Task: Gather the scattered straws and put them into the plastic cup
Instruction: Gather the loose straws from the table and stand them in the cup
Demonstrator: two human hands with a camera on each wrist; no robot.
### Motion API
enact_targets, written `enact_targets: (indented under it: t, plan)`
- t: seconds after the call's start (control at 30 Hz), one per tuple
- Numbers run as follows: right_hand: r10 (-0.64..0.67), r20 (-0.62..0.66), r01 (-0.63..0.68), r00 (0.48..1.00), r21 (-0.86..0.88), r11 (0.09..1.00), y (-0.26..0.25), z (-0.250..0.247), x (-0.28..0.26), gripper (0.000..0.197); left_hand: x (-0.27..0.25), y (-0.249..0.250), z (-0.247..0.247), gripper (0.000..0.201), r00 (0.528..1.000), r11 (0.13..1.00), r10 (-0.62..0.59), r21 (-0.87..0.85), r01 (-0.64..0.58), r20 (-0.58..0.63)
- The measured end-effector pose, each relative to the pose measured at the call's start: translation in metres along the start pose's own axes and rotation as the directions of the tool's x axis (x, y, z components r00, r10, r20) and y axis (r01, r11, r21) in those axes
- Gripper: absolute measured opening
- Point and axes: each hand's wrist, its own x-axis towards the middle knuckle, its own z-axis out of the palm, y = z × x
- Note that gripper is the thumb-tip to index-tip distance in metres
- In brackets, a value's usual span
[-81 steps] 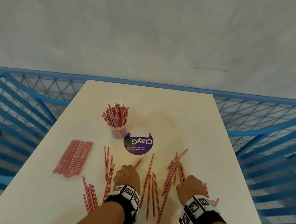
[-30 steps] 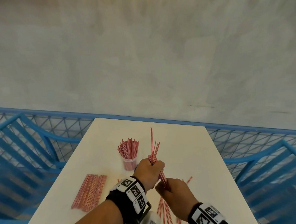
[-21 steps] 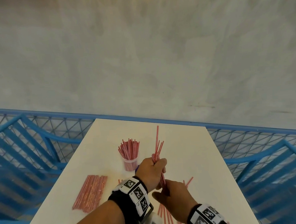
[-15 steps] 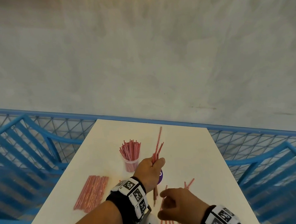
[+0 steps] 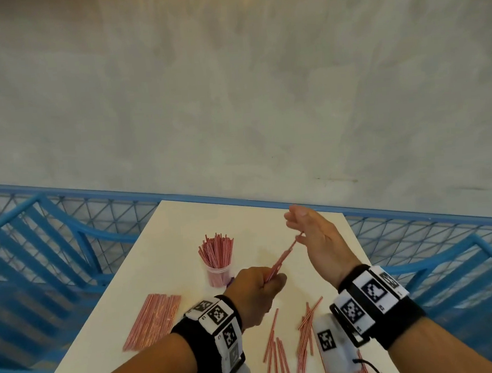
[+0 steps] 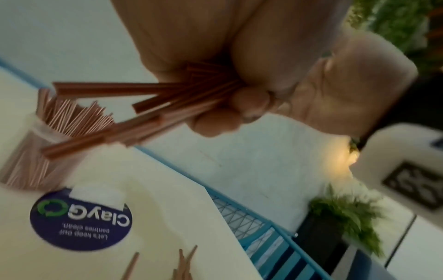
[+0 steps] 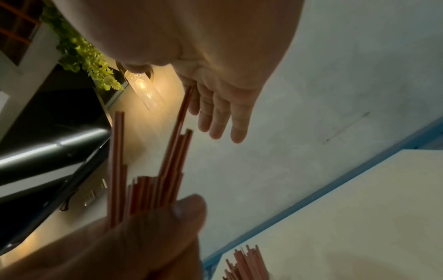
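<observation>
while the left hand [image 5: 255, 286] clutches a straw bunch [image 5: 281, 260], the right hand's [image 5: 314, 237] grip lies flat-fingered against its tips.

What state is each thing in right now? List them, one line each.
Left hand: fist closed round a bunch of straws.
Bunch of straws: held up, tilted, ends uneven.
Right hand: open, palm against the longest straw's tip.
Plastic cup: upright on the table, packed with straws.
Loose straws: lying scattered on the table.
Packet of straws: lying flat, untouched.
Round sticker: stuck flat by the cup.
</observation>
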Motion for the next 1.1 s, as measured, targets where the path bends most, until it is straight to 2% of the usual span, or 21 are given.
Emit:
enact_targets:
  t: [0.1,0.2,0.33,0.47,0.53,0.63,0.77,0.87,0.93,1.0,1.07,1.1]
  plan:
    - [-0.016,0.052,0.017,0.999,-0.014,1.0,-0.008,0.008,-0.001,0.066,0.003,-0.005,0.0,0.045,0.997,0.982,0.067,0.177,-0.071,0.028]
    - [0.001,0.164,0.02,0.986,-0.129,0.991,-0.005,0.019,-0.009,0.056,0.004,0.0,-0.004,0.036,0.996,0.981,0.083,0.174,-0.089,0.041]
    - [0.087,0.265,-0.036,0.96,-0.192,0.981,-0.002,0.021,-0.014,0.049,0.004,-0.001,-0.011,0.032,0.996,0.958,0.085,0.274,-0.09,0.031]
    - [0.11,0.231,-0.079,0.967,-0.138,0.987,-0.006,0.012,-0.013,0.049,0.002,0.0,-0.014,0.039,0.993,0.931,0.112,0.348,-0.113,0.023]
    - [0.107,0.28,-0.067,0.954,-0.151,0.986,-0.006,0.02,-0.018,0.052,0.002,0.01,-0.013,0.032,0.987,0.91,0.155,0.383,-0.159,0.04]
    - [0.126,0.321,-0.063,0.939,-0.2,0.978,0.003,0.029,-0.022,0.055,0.002,0.018,-0.01,0.028,0.988,0.893,0.142,0.422,-0.154,0.061]
    - [0.136,0.236,-0.092,0.962,-0.186,0.978,0.001,0.021,-0.019,0.057,-0.001,0.015,-0.011,0.023,0.989,0.899,0.145,0.412,-0.147,0.035]
    - [0.163,0.304,-0.098,0.939,-0.218,0.971,-0.001,0.026,-0.025,0.06,0.001,0.018,-0.009,0.023,0.984,0.887,0.173,0.429,-0.171,0.035]
    - [0.163,0.308,-0.089,0.937,-0.24,0.967,0.001,0.026,-0.026,0.062,0.001,0.013,-0.009,0.026,0.987,0.905,0.162,0.399,-0.148,-0.001]
    - [0.143,0.243,-0.097,0.959,-0.192,0.977,0.006,0.017,-0.022,0.061,0.001,0.005,-0.014,0.03,0.992,0.95,0.101,0.303,-0.074,-0.073]
    - [0.142,0.179,-0.111,0.974,-0.175,0.978,0.014,0.007,-0.021,0.057,0.001,0.003,-0.02,0.036,0.986,0.988,0.058,0.148,-0.035,-0.153]
    - [0.161,0.183,-0.118,0.97,-0.224,0.967,0.02,0.004,-0.023,0.051,0.0,0.007,-0.023,0.038,0.98,0.999,0.033,0.025,-0.029,-0.196]
